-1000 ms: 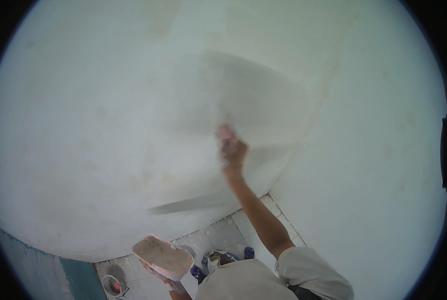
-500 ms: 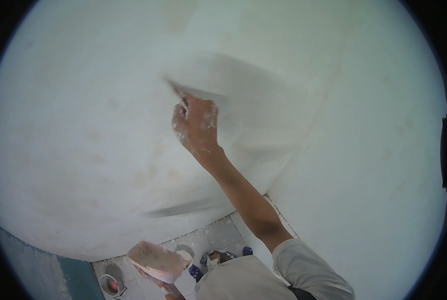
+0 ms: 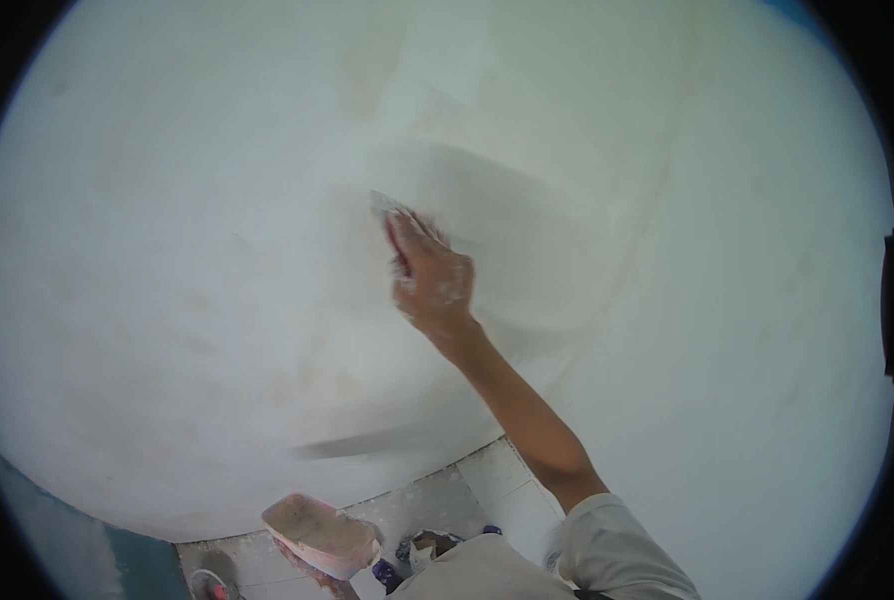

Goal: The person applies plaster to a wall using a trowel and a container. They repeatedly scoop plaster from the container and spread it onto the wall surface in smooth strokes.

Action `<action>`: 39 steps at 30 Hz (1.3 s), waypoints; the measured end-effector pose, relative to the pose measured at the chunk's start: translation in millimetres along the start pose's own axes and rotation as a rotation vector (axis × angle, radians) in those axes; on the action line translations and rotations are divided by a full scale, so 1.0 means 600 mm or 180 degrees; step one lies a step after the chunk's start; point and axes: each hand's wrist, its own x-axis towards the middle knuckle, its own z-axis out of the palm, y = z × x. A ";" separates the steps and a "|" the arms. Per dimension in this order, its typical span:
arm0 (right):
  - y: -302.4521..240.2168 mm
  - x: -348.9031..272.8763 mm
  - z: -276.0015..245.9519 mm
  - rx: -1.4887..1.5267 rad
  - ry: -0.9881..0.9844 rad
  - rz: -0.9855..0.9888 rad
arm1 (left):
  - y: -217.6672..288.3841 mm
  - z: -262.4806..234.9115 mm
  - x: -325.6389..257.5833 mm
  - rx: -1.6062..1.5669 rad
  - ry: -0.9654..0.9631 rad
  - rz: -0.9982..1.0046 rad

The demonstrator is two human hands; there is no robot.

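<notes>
My right hand, smeared with white compound, is closed around a putty knife. The blade points up and to the left against the white wall, slightly blurred by motion. Low in the picture, my left hand holds a pinkish, oblong mud pan from below. Its fingers are mostly hidden under the pan. Pale residue coats the pan.
A second white wall meets the first at a corner on the right. Below lies a spattered tile floor, with a bucket at lower left. A blue-green painted strip runs beside the bucket.
My right hand and the putty knife have moved down and to the right across the wall. The mud pan in my left hand sits slightly lower in the view.
</notes>
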 end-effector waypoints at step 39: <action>-0.017 0.312 -0.184 -0.0373 0.1042 0.0642 | 0.057 0.040 -0.011 -0.0232 0.0168 -0.0404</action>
